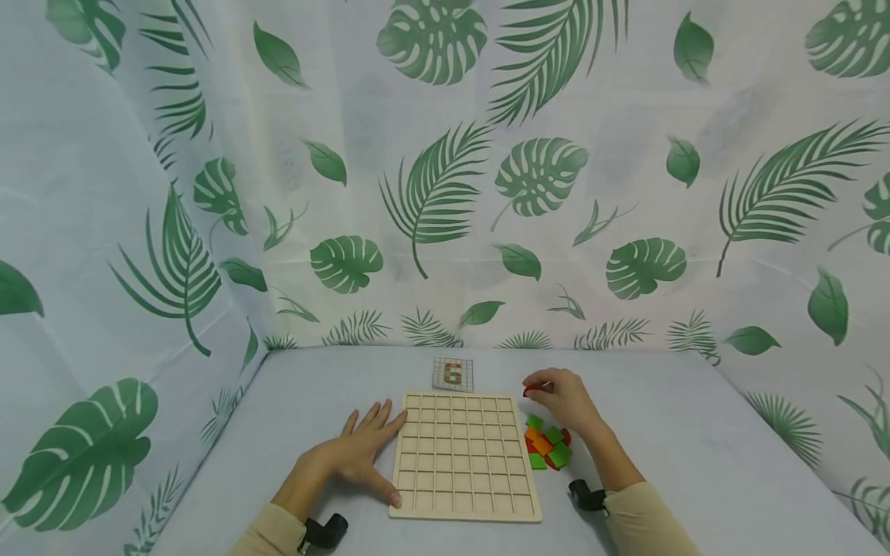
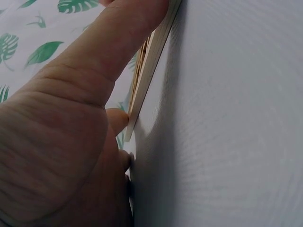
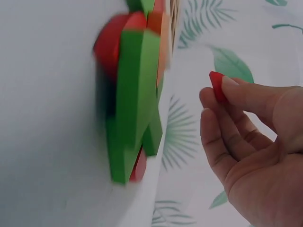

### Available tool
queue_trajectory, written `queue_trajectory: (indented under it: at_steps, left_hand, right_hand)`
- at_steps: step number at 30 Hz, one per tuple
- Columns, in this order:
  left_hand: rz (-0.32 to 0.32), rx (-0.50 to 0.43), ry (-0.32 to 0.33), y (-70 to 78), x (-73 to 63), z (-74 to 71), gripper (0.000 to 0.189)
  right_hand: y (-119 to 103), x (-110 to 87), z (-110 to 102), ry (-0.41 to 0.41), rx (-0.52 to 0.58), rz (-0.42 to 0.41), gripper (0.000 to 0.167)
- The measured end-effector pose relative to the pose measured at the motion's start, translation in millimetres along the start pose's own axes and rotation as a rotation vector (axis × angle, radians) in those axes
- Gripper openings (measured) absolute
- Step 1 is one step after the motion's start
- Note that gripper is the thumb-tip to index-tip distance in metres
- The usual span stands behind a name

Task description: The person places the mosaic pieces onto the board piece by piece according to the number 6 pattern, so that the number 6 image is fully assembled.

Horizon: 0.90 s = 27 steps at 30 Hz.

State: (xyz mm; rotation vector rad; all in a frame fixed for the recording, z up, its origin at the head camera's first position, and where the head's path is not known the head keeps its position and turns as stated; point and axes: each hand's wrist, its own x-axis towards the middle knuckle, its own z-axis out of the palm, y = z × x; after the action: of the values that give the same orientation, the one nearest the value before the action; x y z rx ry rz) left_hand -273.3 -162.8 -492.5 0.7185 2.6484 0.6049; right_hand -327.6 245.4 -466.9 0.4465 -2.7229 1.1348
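The right hand (image 1: 565, 395) pinches a small red piece (image 3: 217, 86) between thumb and index finger, the remaining fingers bent loosely beneath; the piece is held above the table, just right of the far right corner of the wooden board (image 1: 462, 462). The left hand (image 1: 358, 452) is spread wide at the board's left side: the thumb lies against the edge near the near left corner, and the index fingertip meets the edge farther up. The board lies flat, its face divided by raised ribs into a grid of square recesses. Just beside its right edge is a pile of pieces (image 1: 541, 442) in green, orange and red, several overlapping and tilted on one another; whether the pile touches the board cannot be told. Just beyond the far edge lies a small card (image 1: 453, 374) printed with a grid and a letter G in coloured squares. Each wrist carries a black device, one left (image 1: 325, 533) and one right (image 1: 587, 496), next to beige sleeves (image 1: 650, 517). All work rests on a pale table surface (image 1: 667, 417), bordered behind and at both sides by white sheeting (image 1: 626, 100) with a green leaf print.
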Motion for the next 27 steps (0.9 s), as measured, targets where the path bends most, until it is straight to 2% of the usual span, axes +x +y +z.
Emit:
queue_trajectory:
  at_steps: [5,14,19,23,27]
  left_hand:
    - [-0.008,0.008,-0.004,-0.2,0.7,-0.6,0.138]
    - [-0.016,0.017,0.002,-0.5,0.8,1.2,0.139]
    - [-0.020,0.015,0.002,1.1,-0.1,-0.1,0.139]
    - [-0.017,0.007,0.006,2.1,-0.8,-0.8,0.138]
    - [-0.016,0.011,0.008,2.1,-0.7,-0.3,0.138]
  right_hand:
    - [-8,5.2,11,-0.007,0.053,-0.034,0.022]
    - [-33,13.1,31,-0.046,0.141,-0.099,0.017]
    - [-44,12.4,39,-0.083,0.183,-0.080,0.018]
    - [-49,14.0,47,-0.142,0.176,-0.098,0.018]
    - [-54,17.9,53,-0.181,0.134,-0.157,0.016]
